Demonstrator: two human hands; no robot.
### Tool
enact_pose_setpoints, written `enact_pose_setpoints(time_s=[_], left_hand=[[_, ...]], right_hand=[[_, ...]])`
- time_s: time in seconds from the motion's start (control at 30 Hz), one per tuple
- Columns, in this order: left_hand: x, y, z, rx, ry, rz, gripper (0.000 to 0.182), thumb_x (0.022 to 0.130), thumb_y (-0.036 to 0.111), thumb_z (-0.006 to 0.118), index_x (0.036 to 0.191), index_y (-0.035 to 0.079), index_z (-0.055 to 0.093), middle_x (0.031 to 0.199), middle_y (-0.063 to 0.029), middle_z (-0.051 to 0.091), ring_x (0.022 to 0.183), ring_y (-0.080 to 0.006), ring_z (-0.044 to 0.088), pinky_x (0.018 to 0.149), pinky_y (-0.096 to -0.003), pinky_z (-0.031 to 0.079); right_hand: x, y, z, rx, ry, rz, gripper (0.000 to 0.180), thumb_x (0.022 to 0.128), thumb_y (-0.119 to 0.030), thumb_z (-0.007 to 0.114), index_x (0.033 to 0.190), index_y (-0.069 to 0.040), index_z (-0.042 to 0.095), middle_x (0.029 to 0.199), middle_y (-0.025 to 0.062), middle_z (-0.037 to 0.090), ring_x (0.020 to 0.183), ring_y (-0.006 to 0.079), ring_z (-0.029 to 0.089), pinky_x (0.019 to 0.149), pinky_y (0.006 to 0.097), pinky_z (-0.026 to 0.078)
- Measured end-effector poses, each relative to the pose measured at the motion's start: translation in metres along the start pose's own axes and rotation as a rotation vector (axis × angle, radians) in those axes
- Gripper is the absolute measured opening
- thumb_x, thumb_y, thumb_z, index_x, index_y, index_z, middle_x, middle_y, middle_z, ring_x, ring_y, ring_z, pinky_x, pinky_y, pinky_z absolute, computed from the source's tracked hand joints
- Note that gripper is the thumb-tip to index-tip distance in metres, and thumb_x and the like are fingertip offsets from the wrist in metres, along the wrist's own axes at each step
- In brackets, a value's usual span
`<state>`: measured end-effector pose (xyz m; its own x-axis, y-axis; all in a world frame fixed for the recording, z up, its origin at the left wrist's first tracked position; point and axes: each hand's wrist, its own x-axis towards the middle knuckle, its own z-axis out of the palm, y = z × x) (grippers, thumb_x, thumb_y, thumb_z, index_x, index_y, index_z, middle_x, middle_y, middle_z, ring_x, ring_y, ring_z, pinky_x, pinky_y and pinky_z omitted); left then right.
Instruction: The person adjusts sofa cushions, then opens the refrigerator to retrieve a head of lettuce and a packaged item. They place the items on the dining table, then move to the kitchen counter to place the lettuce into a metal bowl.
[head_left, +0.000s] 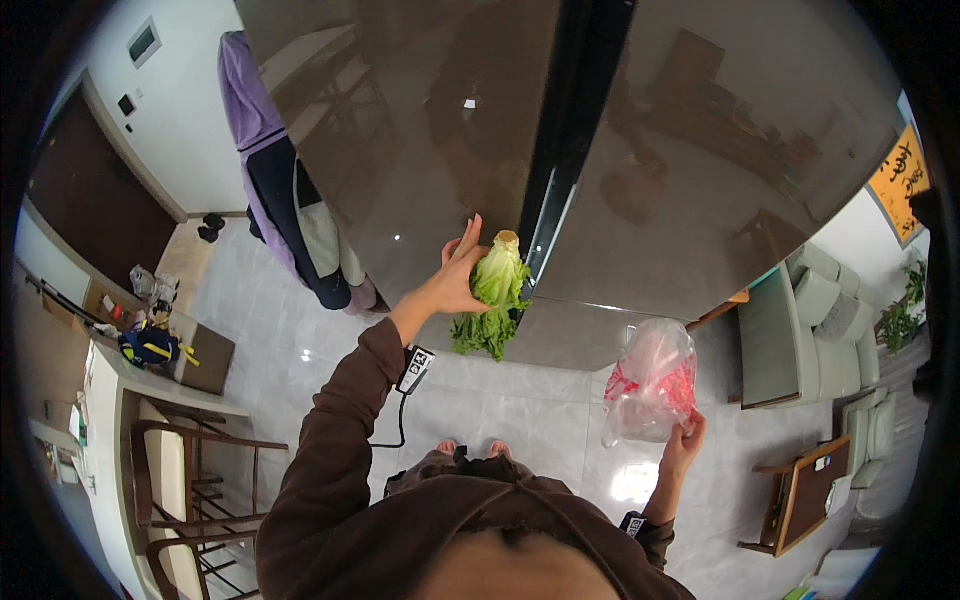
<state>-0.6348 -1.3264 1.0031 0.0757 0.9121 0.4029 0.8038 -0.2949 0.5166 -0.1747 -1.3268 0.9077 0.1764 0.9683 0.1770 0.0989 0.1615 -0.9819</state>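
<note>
A head of leafy green lettuce is in my left hand, its cut stem end up and its frilly leaves hanging down. The thumb and fingers reach around its left side. Right behind it rise the glossy brown doors of a refrigerator, parted by a dark vertical gap. Off to the right, my right hand pinches the lower edge of a clear plastic bag with red print. The bag is crumpled, and I cannot tell whether anything is inside it.
Purple and dark clothing hangs at the refrigerator's left side. Wooden chairs stand by a white counter at the left. A pale green sofa and a small wooden table are at the right. Grey tiles cover the floor.
</note>
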Motion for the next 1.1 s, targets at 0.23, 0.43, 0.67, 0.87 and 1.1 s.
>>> enact_pose_setpoints(time_s=[0.23, 0.43, 0.67, 0.87, 1.1], left_hand=[[-0.082, 0.041, -0.028, -0.300, 0.239, -0.403, 0.075, 0.053, 0.018, 0.076, 0.113, 0.000, 0.035, 0.108, -0.0145, 0.049, 0.099, -0.0233, 0.050, 0.086, -0.0332, 0.036], [-0.190, 0.075, -0.063, -0.439, 0.540, -0.527, 0.070, 0.056, 0.008, 0.075, 0.112, -0.001, 0.034, 0.101, -0.0097, 0.050, 0.094, -0.0164, 0.051, 0.081, -0.0295, 0.041], [-0.305, 0.094, -0.084, -0.331, 0.799, -0.696, 0.068, 0.056, 0.007, 0.074, 0.112, 0.001, 0.035, 0.099, -0.0083, 0.052, 0.092, -0.0156, 0.052, 0.080, -0.0288, 0.042], [-0.367, 0.165, -0.054, -0.148, 1.047, -0.845, 0.068, 0.055, 0.010, 0.075, 0.111, 0.002, 0.038, 0.098, -0.0093, 0.053, 0.090, -0.0166, 0.052, 0.080, -0.0301, 0.042], [-0.423, 0.259, 0.001, 0.031, 1.305, -1.050, 0.069, 0.052, 0.012, 0.076, 0.110, 0.001, 0.039, 0.098, -0.0111, 0.055, 0.091, -0.0191, 0.054, 0.079, -0.0311, 0.043]], right_hand=[[-0.001, -0.021, 0.004, 0.011, -0.165, -0.041, 0.033, 0.071, 0.008, 0.043, 0.104, 0.000, 0.045, 0.090, 0.0025, 0.044, 0.081, 0.0093, 0.043, 0.073, 0.0198, 0.036], [0.001, -0.027, 0.036, -0.082, -0.377, -0.090, 0.035, 0.071, 0.008, 0.044, 0.105, 0.001, 0.045, 0.096, 0.0052, 0.046, 0.087, 0.0110, 0.044, 0.077, 0.0218, 0.036], [0.002, -0.022, 0.154, 0.096, -0.669, -0.090, 0.030, 0.071, 0.006, 0.048, 0.100, 0.000, 0.047, 0.095, 0.0049, 0.047, 0.086, 0.0115, 0.044, 0.076, 0.0229, 0.037], [0.000, -0.040, 0.218, 0.103, -0.958, -0.100, 0.026, 0.071, 0.006, 0.050, 0.096, -0.003, 0.047, 0.096, 0.0053, 0.048, 0.086, 0.0119, 0.045, 0.076, 0.0233, 0.037], [-0.044, -0.057, 0.266, 0.206, -1.340, -0.039, 0.026, 0.072, 0.005, 0.051, 0.096, -0.004, 0.047, 0.093, 0.0029, 0.049, 0.085, 0.0108, 0.047, 0.076, 0.0223, 0.037]])
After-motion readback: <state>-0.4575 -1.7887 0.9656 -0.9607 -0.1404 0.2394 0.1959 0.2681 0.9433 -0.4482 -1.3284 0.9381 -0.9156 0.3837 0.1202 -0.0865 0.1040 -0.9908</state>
